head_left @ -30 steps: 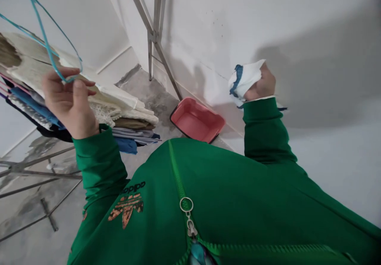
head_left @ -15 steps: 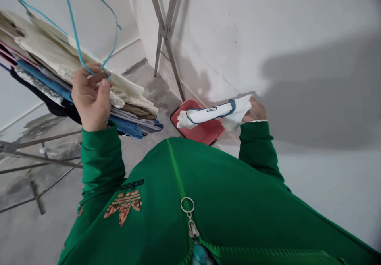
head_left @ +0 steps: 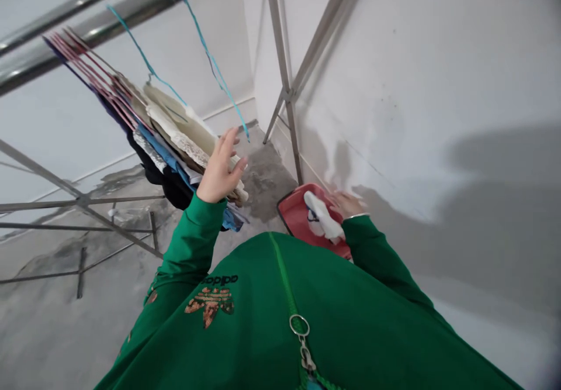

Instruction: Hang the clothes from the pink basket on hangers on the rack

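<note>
As I read the head camera feed, the work in hand sits at two points: the left hand point(head_left: 221, 168) is raised at a bundle of hanging garments point(head_left: 175, 144), its fingers spread apart and clamped on nothing, while the right hand point(head_left: 349, 204) is low at the edge of a red plastic tray point(head_left: 290, 204). The white cloth point(head_left: 322, 217) lies across that tray, just beside the right hand. Whether the right fingers are shut on it I cannot tell, since the cloth and the green sleeve point(head_left: 372, 244) obscure the grip. The next move rests with that right hand and the cloth. The garments hang from a blue wire hanger point(head_left: 209, 57) near a metal drying rack point(head_left: 284, 80), above a patched concrete floor point(head_left: 267, 179). The person's chest hides the tray's near side, the cloth covers part of its interior, and the inner garment layers are hard to make out — the hanger's top is cut off by the frame.
</note>
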The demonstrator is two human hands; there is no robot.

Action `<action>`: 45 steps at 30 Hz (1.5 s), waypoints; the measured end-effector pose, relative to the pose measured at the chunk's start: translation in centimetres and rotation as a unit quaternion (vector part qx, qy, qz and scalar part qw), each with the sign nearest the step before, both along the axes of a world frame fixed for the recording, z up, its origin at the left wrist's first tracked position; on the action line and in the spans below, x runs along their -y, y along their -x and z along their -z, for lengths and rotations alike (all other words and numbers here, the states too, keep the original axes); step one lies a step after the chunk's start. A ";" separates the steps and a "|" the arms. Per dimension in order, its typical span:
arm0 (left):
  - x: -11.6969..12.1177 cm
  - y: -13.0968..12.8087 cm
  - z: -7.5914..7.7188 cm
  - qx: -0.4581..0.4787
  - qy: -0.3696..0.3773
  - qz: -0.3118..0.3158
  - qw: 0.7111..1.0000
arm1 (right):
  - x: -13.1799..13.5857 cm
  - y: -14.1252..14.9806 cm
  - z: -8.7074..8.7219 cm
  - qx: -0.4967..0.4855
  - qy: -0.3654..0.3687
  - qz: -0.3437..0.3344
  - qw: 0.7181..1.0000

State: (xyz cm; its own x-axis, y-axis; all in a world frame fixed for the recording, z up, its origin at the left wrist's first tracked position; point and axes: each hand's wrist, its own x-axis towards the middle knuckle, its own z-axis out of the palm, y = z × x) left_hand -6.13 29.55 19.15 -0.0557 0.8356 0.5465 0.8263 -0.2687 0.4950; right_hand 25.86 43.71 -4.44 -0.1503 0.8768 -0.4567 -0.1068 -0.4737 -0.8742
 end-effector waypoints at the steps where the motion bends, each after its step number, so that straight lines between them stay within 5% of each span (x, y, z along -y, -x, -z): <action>1: 0.2 0.2 -0.1 -0.011 -0.004 -0.023 1.000 | 0.2 0.5 0.4 0.020 0.009 -0.025 0.999; 5: 0.2 2.6 0.1 0.020 -0.051 -0.155 0.986 | 1.0 1.9 1.2 0.046 0.035 -0.114 0.992; 9: -2.6 5.0 0.9 0.099 -0.072 -0.274 0.954 | 1.4 3.3 1.4 0.045 0.022 -0.161 0.986; 16: -6.5 4.6 1.2 0.113 -0.004 -0.343 0.933 | 2.2 5.0 1.4 0.041 0.009 -0.206 0.978; 21: -4.0 3.6 1.9 -0.039 0.049 -0.400 0.914 | 3.0 4.9 1.8 0.055 0.019 -0.209 0.976; 26: 0.0 1.4 4.8 -0.221 0.032 -0.324 0.919 | 2.8 4.8 2.1 0.068 0.025 -0.216 0.974; 31: 2.1 1.4 6.5 -0.214 0.004 -0.299 0.930 | 2.7 5.9 1.7 0.072 0.001 -0.245 0.967; 36: 2.5 5.4 4.8 -0.109 -0.073 -0.438 0.889 | 3.0 7.7 1.3 0.070 -0.028 -0.302 0.950; 39: 3.0 5.1 4.5 -0.088 -0.025 -0.374 0.923 | 3.2 8.3 1.2 0.065 -0.038 -0.326 0.942; 42: 3.6 1.3 5.6 -0.011 0.020 -0.199 0.980 | 4.0 8.7 0.6 0.056 -0.049 -0.338 0.938; 45: 3.6 -3.9 6.5 0.106 0.048 -0.022 0.993 | 5.7 9.7 -1.1 0.021 -0.119 -0.391 0.912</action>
